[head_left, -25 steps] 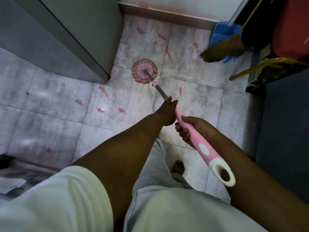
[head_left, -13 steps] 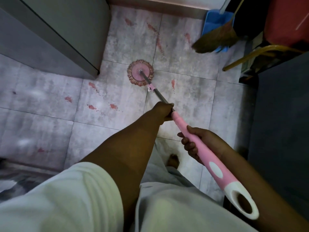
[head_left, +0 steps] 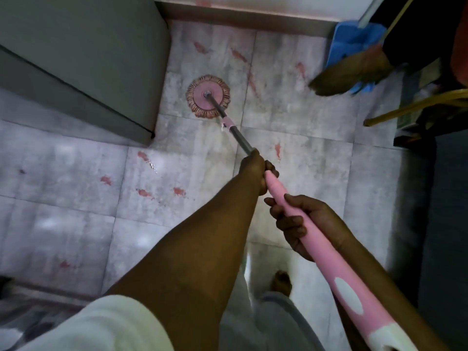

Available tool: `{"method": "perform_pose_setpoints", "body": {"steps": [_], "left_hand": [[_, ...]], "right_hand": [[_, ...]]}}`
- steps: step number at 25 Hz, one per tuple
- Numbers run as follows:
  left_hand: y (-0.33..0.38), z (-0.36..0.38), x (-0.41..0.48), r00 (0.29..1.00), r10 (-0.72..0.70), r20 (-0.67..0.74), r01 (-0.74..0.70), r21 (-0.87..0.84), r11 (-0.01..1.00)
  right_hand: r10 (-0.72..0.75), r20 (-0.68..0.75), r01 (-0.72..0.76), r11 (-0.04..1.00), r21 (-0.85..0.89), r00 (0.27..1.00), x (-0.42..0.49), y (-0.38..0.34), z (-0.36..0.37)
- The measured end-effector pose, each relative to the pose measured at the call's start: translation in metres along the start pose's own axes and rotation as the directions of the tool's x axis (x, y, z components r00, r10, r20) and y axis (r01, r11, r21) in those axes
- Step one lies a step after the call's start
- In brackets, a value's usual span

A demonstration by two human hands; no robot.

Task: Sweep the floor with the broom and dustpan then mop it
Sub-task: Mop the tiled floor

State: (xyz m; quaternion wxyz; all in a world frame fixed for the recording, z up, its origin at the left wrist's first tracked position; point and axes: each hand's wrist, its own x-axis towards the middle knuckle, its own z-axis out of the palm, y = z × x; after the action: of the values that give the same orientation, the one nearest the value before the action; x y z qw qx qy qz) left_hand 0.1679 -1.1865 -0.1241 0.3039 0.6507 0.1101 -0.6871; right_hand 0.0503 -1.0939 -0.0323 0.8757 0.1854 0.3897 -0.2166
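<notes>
Grey cabinet point(head_left: 76, 59): stands over the floor's far left corner, with its side face near the mop head. Strokes there are best run along it, not into it.
Stains point(head_left: 179, 191): reddish marks scattered across the floor point(head_left: 304, 173) tiles, by my judgement not yet wiped.
Mop head point(head_left: 208, 96): round and pink, lying flat on the floor near the far wall, beside the cabinet.
Left grip point(head_left: 255, 171): fingers wrapped round the pole where bare metal meets the pink handle point(head_left: 329, 254). This one steers and should bear down.
Right grip point(head_left: 304, 224): fingers curled round the handle lower down, driving push and pull.
Step in hand: mopping. Keep the head flat, overlap the passes and go over each stain twice.
Broom point(head_left: 354, 72) and dustpan point(head_left: 354, 39): parked at the floor's far right corner, the bristles lying against the blue pan. Sweeping looks finished.
</notes>
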Motion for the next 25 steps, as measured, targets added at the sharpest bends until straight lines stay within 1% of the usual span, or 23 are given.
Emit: {"method": "perform_pose_setpoints", "body": {"steps": [3,6,9,11,13,17,19,25], "left_hand": [[0.081,0.01,0.055,0.996,0.065,-0.054,-0.061,0.07,0.996],[0.139,0.021,0.1,0.989,0.118,-0.085,-0.107,0.127,0.986],[0.172,0.03,0.138,0.987,0.139,-0.078,-0.125,0.156,0.98],[0.176,0.032,0.151,0.988,0.142,-0.063,-0.13,0.171,0.977],[0.167,0.032,0.152,0.987,0.152,-0.052,-0.141,0.175,0.974],[0.112,0.024,0.128,0.983,0.185,-0.018,-0.183,0.091,0.979],[0.074,0.02,0.109,0.984,0.176,0.002,-0.176,0.076,0.981],[-0.066,0.016,0.047,0.995,0.096,0.008,-0.096,0.15,0.984]], "right_hand": [[-0.011,0.033,0.013,0.999,-0.035,0.999,0.072,-0.053,0.041],[-0.025,0.066,0.03,0.997,-0.073,0.998,0.125,-0.094,0.068],[-0.043,0.09,0.05,0.996,-0.071,0.995,0.163,-0.123,0.072],[-0.042,0.112,0.051,0.996,-0.074,0.993,0.173,-0.13,0.066],[-0.043,0.121,0.053,0.996,-0.078,0.992,0.172,-0.126,0.056],[-0.05,0.107,0.058,0.995,-0.077,0.993,0.139,-0.094,0.024],[-0.051,0.098,0.059,0.995,-0.077,0.994,0.11,-0.072,0.001],[-0.042,0.02,0.042,0.999,-0.019,0.999,0.002,0.005,-0.081]]}}
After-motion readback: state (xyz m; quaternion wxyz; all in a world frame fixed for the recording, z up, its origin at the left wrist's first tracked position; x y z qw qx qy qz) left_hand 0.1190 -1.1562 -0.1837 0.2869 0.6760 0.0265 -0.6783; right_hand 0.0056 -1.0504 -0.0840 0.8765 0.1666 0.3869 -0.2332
